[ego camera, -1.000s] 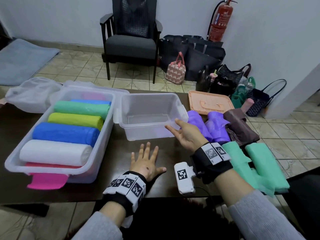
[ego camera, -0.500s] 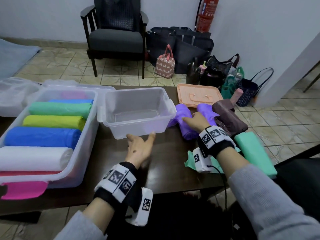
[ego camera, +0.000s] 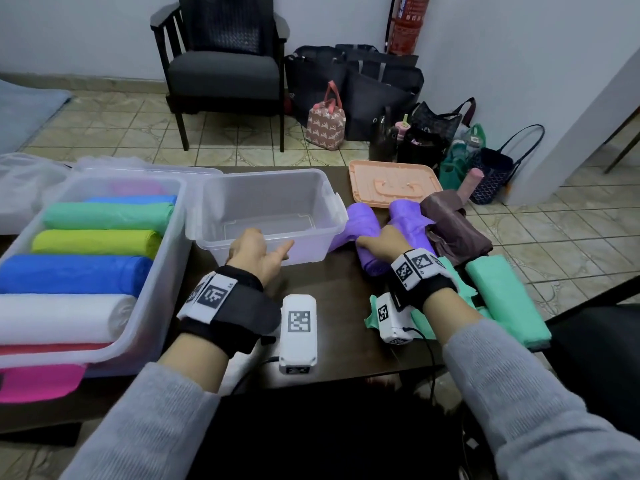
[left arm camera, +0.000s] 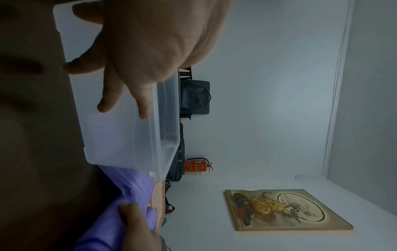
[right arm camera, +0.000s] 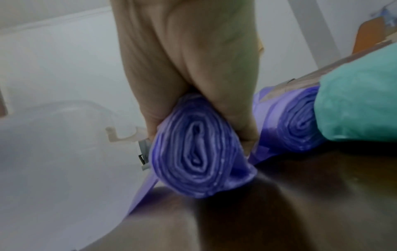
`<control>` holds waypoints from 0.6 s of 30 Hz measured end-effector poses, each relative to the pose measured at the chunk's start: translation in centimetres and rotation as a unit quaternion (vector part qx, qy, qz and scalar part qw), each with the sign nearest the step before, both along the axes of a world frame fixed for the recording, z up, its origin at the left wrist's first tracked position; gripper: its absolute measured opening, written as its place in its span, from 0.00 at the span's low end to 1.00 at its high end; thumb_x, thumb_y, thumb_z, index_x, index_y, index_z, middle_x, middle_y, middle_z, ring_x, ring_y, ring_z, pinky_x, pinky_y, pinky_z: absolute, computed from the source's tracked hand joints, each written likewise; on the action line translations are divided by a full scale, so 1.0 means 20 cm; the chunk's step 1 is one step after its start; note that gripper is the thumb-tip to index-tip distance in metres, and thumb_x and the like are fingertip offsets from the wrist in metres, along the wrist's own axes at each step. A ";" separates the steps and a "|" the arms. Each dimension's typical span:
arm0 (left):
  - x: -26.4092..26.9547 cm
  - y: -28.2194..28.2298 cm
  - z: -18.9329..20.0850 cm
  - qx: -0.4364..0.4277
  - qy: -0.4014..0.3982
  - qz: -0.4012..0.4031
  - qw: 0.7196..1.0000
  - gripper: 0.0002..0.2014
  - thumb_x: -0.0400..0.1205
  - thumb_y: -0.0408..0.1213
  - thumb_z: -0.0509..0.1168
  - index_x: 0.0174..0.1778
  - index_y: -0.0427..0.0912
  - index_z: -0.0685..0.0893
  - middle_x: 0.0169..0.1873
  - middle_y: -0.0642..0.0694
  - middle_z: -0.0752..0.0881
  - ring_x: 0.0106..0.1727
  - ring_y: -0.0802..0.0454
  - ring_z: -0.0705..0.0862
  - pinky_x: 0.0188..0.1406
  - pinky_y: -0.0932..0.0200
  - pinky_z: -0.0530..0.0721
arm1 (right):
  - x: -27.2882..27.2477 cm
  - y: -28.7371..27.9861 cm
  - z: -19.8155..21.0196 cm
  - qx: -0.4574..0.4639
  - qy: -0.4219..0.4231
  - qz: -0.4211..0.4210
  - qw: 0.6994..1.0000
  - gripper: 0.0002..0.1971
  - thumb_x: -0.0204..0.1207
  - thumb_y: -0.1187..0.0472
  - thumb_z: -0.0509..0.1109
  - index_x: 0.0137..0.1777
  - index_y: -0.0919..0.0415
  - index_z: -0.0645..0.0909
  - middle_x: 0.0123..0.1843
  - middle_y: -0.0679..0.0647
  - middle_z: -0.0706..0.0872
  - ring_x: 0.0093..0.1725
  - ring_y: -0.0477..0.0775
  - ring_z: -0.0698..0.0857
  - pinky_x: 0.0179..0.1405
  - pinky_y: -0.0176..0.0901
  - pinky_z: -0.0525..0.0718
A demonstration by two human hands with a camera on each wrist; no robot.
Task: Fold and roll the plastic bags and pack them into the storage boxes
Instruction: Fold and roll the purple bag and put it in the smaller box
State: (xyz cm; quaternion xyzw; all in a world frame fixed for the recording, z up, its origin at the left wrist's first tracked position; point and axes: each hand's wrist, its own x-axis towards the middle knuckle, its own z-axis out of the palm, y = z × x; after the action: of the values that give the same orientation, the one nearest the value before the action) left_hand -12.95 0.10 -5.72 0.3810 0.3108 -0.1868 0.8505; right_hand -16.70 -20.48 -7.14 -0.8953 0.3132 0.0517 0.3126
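From the head view, the right hand (ego camera: pixel 379 242) clasps a purple roll (ego camera: pixel 363 233) on the table (ego camera: pixel 339 306), just right of the clear box (ego camera: pixel 266 216); the left hand (ego camera: pixel 258 256) rests against the box's near wall. The left wrist view shows its fingers (left arm camera: pixel 103 103) loose on that wall. In the right wrist view, thumb and fingers (right arm camera: pixel 242 122) wrap the roll's top (right arm camera: pixel 199 152).

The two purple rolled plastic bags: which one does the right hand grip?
The right hand grips the purple rolled plastic bag lying nearer the empty clear plastic box; the other purple roll lies untouched beside the brown roll.
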 end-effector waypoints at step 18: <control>0.02 0.03 0.05 -0.032 0.011 0.009 0.999 0.26 0.86 0.25 0.45 0.82 0.39 0.52 0.80 0.29 0.40 0.77 0.20 0.53 0.63 0.35 0.78 | -0.16 -0.15 0.17 0.323 -0.233 -0.209 0.893 0.26 0.73 0.57 0.72 0.66 0.74 0.72 0.56 0.63 0.84 0.53 0.61 0.85 0.59 0.55 0.84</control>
State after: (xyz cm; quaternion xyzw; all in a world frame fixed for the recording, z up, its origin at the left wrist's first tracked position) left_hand -12.51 0.61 -4.68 0.3487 0.3179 -0.1931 0.8603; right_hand -19.99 -23.57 -3.77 -0.6454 0.3774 -0.1268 0.6519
